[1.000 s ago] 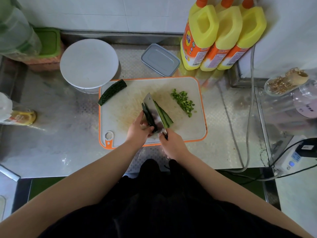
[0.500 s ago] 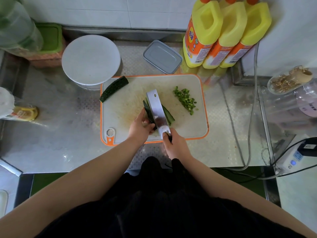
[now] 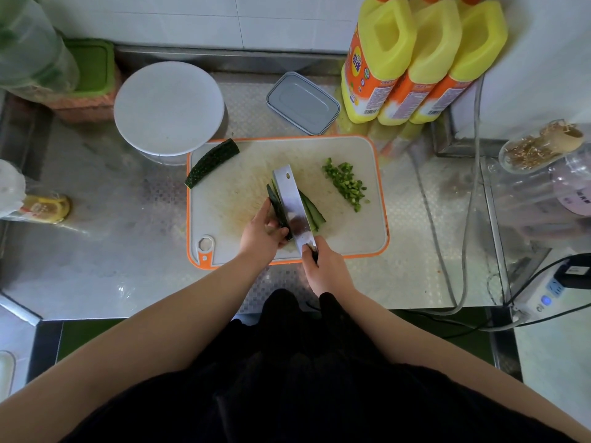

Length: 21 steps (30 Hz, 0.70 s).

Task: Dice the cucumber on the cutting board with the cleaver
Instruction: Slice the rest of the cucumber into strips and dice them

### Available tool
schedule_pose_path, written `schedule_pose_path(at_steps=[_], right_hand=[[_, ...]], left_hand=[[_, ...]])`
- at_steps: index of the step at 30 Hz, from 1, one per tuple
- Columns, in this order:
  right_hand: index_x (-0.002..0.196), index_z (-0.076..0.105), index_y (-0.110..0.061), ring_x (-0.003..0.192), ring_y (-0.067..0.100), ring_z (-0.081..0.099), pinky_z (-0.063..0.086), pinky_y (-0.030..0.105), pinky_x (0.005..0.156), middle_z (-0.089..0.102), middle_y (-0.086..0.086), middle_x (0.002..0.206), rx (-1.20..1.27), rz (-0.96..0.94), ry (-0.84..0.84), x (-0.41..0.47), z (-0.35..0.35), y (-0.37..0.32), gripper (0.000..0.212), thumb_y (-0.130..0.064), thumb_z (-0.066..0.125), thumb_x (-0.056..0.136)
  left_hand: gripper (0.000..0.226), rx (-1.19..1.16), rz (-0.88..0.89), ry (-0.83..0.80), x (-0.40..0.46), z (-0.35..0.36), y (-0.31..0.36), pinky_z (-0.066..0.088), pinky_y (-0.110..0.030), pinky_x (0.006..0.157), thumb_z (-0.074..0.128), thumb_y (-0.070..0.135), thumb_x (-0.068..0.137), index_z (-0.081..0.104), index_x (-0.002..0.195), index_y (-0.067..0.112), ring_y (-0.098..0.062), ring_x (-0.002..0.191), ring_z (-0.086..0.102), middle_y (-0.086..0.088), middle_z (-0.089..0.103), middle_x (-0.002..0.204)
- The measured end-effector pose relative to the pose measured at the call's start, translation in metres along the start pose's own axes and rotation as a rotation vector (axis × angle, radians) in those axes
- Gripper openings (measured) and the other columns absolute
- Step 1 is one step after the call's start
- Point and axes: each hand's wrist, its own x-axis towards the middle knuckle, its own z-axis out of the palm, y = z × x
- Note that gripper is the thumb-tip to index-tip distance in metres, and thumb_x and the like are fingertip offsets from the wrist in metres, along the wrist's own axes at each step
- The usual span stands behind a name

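Compared with half a second back, little has shifted: the cleaver (image 3: 291,206) sits in nearly the same lengthwise line through the cucumber piece (image 3: 277,208) at the centre of the cutting board (image 3: 358,231), its blade flat tipped slightly toward the lens. The right hand (image 3: 323,266) wraps its fingers round the handle at the board's lower edge. The left hand (image 3: 260,230) pinches the dark piece against the blade's left face, fingers curled. Cut strips (image 3: 311,210) lie just right of the blade, the diced pile (image 3: 345,183) sits toward the board's upper right, and an uncut half (image 3: 212,163) rests on the upper-left corner.

To split this piece cleanly, I judge the blade should stay upright and travel straight down, with the left fingertips tucked back from the edge. Strips of even width will dice evenly; the narrow piece may roll, so firm, low pressure helps.
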Motion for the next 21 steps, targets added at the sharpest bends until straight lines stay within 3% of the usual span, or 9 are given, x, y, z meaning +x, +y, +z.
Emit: schedule_pose_path(at_steps=[6, 11, 21], right_hand=[[0.107, 0.049, -0.007, 0.076, 0.038, 0.061, 0.048, 0.048, 0.063, 0.065, 0.02, 0.082, -0.014, -0.001, 0.006, -0.0007, 0.003, -0.003, 0.025, -0.029, 0.04, 0.1], [0.113, 0.047, -0.007, 0.078, 0.039, 0.061, 0.047, 0.045, 0.061, 0.065, 0.02, 0.083, -0.022, 0.011, -0.001, -0.0006, 0.0048, -0.0041, 0.025, -0.027, 0.039, 0.101], [0.109, 0.046, -0.007, 0.074, 0.037, 0.061, 0.045, 0.044, 0.059, 0.064, 0.018, 0.081, -0.017, 0.024, 0.0, 0.0028, 0.01, -0.0089, 0.021, -0.025, 0.039, 0.101]], left_hand=[[0.073, -0.028, 0.003, -0.005, 0.0, 0.0005, 0.0003, 0.056, -0.032, 0.073, 0.054, -0.009, 0.091, 0.031, 0.15, 0.026, -0.016, 0.068, 0.055, 0.004, 0.049, 0.083], [0.072, -0.018, 0.007, -0.013, 0.0009, -0.0003, -0.0016, 0.057, -0.041, 0.083, 0.053, -0.009, 0.091, 0.031, 0.15, 0.027, -0.016, 0.069, 0.056, 0.004, 0.048, 0.083], [0.073, -0.023, 0.005, -0.01, 0.0034, 0.0002, -0.0051, 0.056, -0.027, 0.071, 0.052, -0.011, 0.091, 0.031, 0.15, 0.027, -0.011, 0.071, 0.057, 0.009, 0.05, 0.088]])
